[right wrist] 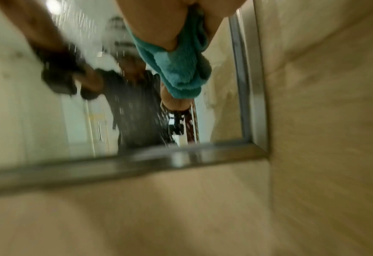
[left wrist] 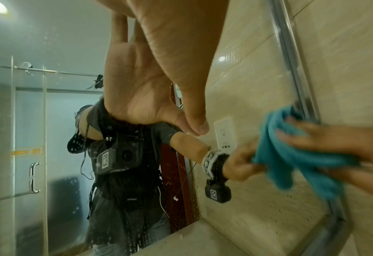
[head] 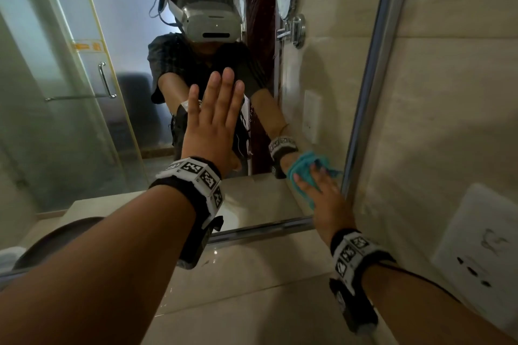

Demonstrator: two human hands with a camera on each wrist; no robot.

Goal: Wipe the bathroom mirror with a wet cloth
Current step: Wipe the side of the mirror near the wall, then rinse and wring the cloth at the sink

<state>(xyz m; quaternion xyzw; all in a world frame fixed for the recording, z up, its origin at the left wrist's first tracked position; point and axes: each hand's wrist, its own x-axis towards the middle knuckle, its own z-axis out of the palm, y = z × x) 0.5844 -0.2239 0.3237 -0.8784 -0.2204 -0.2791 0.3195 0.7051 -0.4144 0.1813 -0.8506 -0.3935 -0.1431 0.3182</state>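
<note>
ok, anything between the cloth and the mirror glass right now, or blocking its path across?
Nothing visible between them: the right hand presses the teal cloth against the mirror near its lower right corner. Further left, the left hand lies flat against the glass, so it sits in the path of a leftward wipe.

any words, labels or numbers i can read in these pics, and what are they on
None can be read for sure.
Yellow sticker on the glass shower door, seen in the mirror: print too small.
White print on the dark shirt: mirrored and blurred.
Wrist bands: black and white square codes, no words.
Wall socket: faint marks, no readable text.
</note>
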